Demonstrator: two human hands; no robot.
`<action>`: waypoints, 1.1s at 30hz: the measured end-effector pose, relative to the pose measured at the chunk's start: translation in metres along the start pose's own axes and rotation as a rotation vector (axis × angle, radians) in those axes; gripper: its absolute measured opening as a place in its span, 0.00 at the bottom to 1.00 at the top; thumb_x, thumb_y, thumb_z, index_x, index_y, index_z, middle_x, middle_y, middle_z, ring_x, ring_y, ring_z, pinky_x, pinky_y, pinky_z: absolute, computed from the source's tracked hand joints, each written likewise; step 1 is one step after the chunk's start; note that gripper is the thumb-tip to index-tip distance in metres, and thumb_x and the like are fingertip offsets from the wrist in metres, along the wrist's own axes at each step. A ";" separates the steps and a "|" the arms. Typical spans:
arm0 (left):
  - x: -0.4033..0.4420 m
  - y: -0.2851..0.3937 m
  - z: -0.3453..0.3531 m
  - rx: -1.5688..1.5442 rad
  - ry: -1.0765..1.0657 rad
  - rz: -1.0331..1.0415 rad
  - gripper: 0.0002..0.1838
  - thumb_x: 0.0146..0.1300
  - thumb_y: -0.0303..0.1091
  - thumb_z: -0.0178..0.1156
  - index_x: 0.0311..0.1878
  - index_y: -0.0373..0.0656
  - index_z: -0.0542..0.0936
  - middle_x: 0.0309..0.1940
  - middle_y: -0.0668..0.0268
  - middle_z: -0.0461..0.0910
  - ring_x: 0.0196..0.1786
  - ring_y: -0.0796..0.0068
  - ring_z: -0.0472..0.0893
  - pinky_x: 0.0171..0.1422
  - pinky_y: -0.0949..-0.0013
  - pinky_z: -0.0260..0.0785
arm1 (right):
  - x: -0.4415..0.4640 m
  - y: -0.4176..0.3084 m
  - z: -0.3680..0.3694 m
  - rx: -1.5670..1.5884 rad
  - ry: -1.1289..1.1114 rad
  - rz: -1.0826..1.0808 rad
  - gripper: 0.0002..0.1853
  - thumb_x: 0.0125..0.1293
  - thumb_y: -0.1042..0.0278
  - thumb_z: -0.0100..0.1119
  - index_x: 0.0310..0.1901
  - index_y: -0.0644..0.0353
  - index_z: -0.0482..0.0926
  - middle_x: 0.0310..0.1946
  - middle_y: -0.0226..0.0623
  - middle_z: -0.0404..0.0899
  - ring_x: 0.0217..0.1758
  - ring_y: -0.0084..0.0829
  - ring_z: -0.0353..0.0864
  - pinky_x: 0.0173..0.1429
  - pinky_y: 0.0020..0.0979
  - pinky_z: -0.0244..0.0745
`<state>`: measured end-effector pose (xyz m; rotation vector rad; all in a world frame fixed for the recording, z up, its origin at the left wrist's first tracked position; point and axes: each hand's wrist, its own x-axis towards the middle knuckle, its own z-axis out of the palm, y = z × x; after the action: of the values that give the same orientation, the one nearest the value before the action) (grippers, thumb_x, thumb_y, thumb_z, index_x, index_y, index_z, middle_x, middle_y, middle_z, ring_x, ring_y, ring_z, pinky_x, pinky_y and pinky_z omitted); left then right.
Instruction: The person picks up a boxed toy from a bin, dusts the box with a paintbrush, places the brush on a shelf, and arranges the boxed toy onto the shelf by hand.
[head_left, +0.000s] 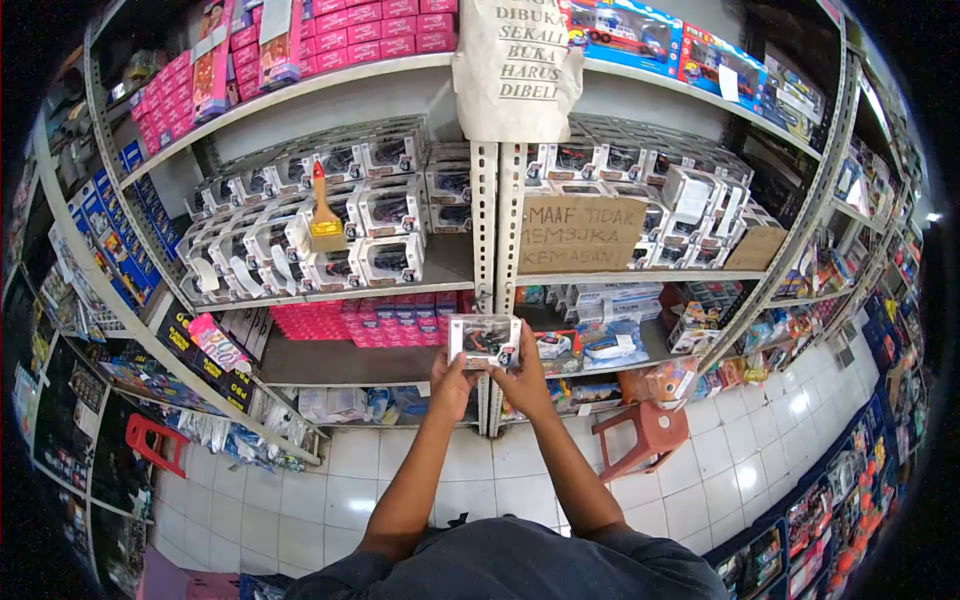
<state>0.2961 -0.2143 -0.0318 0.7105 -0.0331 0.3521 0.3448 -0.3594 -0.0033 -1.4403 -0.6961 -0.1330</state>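
Observation:
A boxed toy vehicle (485,340) in a white carton with a clear window is held up in front of the shelf post. My left hand (451,385) grips its left end, thumb on the front. On the opposite end, my right hand (527,380) has its fingers wrapped round the side and its thumb at the lower edge. The dark toy inside shows through the window, but its details are too small to make out. Similar boxes (390,208) stand stacked on the middle shelf, with a yellow-bristled paintbrush (325,218) leaning upright against them.
A metal shelf post (484,220) rises behind the held box. A handwritten cardboard sign (580,234) leans on the right stack, and a paper sign (520,70) hangs above. Pink boxes (400,322) fill part of a lower shelf. A red stool (645,438) stands on the tiled floor (450,490).

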 end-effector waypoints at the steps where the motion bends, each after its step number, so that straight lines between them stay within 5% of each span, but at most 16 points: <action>1: -0.002 0.001 0.004 0.036 0.028 0.014 0.21 0.68 0.34 0.61 0.59 0.46 0.65 0.51 0.61 0.77 0.50 0.68 0.82 0.49 0.63 0.80 | 0.002 -0.006 0.002 -0.016 0.000 0.014 0.52 0.54 0.79 0.68 0.76 0.66 0.43 0.71 0.50 0.57 0.73 0.38 0.60 0.75 0.36 0.58; 8: -0.017 0.008 0.024 0.371 0.079 0.234 0.34 0.59 0.39 0.72 0.61 0.37 0.63 0.54 0.61 0.73 0.55 0.73 0.76 0.61 0.69 0.71 | 0.005 -0.017 0.017 -0.135 0.077 0.057 0.65 0.45 0.59 0.79 0.74 0.74 0.38 0.67 0.58 0.60 0.71 0.43 0.63 0.74 0.37 0.57; 11: -0.024 0.003 0.023 0.570 0.105 0.335 0.34 0.59 0.38 0.73 0.61 0.38 0.63 0.53 0.60 0.73 0.56 0.73 0.75 0.62 0.67 0.70 | 0.002 -0.029 0.022 -0.127 0.080 0.079 0.69 0.43 0.59 0.80 0.74 0.73 0.34 0.67 0.60 0.59 0.70 0.45 0.63 0.73 0.38 0.58; 16: -0.031 0.003 0.027 0.629 0.009 0.344 0.35 0.54 0.22 0.70 0.62 0.37 0.61 0.56 0.58 0.71 0.59 0.70 0.74 0.66 0.65 0.67 | -0.001 -0.014 0.023 -0.026 0.071 0.130 0.73 0.42 0.63 0.81 0.75 0.69 0.27 0.68 0.61 0.57 0.70 0.45 0.64 0.73 0.38 0.59; 19: -0.034 0.007 0.031 0.654 -0.091 0.356 0.39 0.54 0.21 0.69 0.67 0.36 0.59 0.59 0.56 0.70 0.63 0.68 0.72 0.68 0.64 0.65 | 0.003 -0.028 0.019 0.096 0.073 0.196 0.72 0.43 0.66 0.80 0.75 0.66 0.26 0.69 0.61 0.55 0.71 0.45 0.63 0.73 0.38 0.59; 20: -0.036 0.010 0.034 0.632 -0.136 0.347 0.39 0.55 0.24 0.69 0.68 0.35 0.58 0.60 0.55 0.69 0.65 0.67 0.71 0.70 0.63 0.63 | 0.003 -0.019 0.016 0.053 0.076 0.148 0.67 0.48 0.71 0.75 0.77 0.57 0.27 0.67 0.53 0.61 0.67 0.42 0.68 0.70 0.39 0.64; 23: -0.036 0.021 0.036 0.566 -0.269 0.308 0.41 0.60 0.33 0.66 0.72 0.32 0.57 0.66 0.54 0.66 0.70 0.63 0.67 0.74 0.61 0.57 | 0.006 -0.023 0.010 0.351 0.089 0.183 0.69 0.46 0.69 0.77 0.77 0.59 0.28 0.70 0.55 0.58 0.71 0.44 0.63 0.73 0.37 0.59; 28: -0.027 0.033 0.033 0.559 -0.310 0.331 0.43 0.66 0.51 0.58 0.73 0.29 0.57 0.71 0.52 0.62 0.73 0.60 0.64 0.77 0.61 0.52 | -0.005 -0.039 -0.002 0.892 -0.099 0.330 0.65 0.40 0.41 0.76 0.77 0.55 0.49 0.68 0.39 0.65 0.69 0.38 0.68 0.73 0.41 0.64; 31: -0.028 0.041 0.042 0.516 -0.364 0.356 0.42 0.68 0.54 0.54 0.72 0.29 0.59 0.70 0.52 0.65 0.72 0.60 0.66 0.75 0.60 0.55 | -0.010 -0.029 -0.009 1.302 -0.239 0.334 0.56 0.50 0.22 0.57 0.73 0.53 0.58 0.69 0.47 0.64 0.67 0.53 0.70 0.64 0.60 0.69; 33: -0.033 0.047 0.057 0.531 -0.323 0.325 0.41 0.69 0.53 0.54 0.72 0.29 0.59 0.69 0.52 0.66 0.71 0.61 0.67 0.74 0.60 0.56 | -0.010 -0.043 -0.011 1.514 -0.254 0.347 0.55 0.53 0.19 0.51 0.73 0.54 0.58 0.69 0.53 0.63 0.67 0.59 0.69 0.62 0.62 0.70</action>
<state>0.2546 -0.2280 0.0366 1.2899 -0.3754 0.5631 0.3203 -0.3793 0.0289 -0.0784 -0.4945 0.7285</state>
